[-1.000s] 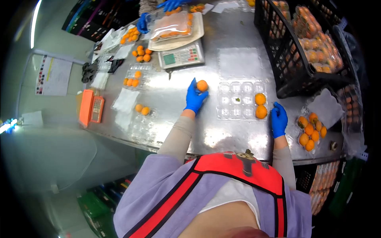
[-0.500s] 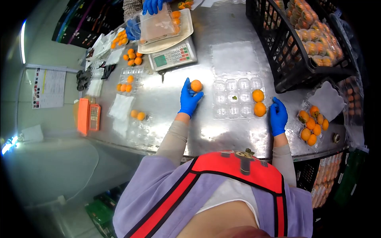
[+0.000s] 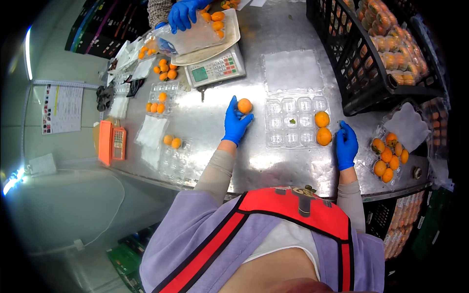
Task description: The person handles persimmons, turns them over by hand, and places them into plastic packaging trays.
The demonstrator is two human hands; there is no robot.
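Observation:
In my blue-gloved left hand [image 3: 236, 124] is an orange persimmon [image 3: 244, 105], gripped at the fingertips above the steel table. To its right lies an open clear plastic tray [image 3: 288, 104] with round cups. Two persimmons [image 3: 322, 128] occupy its right column, and a small green leaf piece [image 3: 292, 121] rests in a middle cup. Just right of the tray, my right hand [image 3: 347, 146], also gloved in blue, has its fingers curled and pinched together; whether anything small is between them I cannot make out.
A black crate [image 3: 361, 83] of packed fruit stands at the right, above another tray of persimmons [image 3: 386, 158]. A scale [image 3: 217, 68] is at the back, where a co-worker's gloved hands [image 3: 183, 14] handle a pack. Left are more trays and an orange-cased calculator [image 3: 111, 141].
The co-worker's hands and the pack on the scale have shifted and tilted. My own hands keep nearly the same pose, the left still holding the persimmon; the whole view has shifted slightly.

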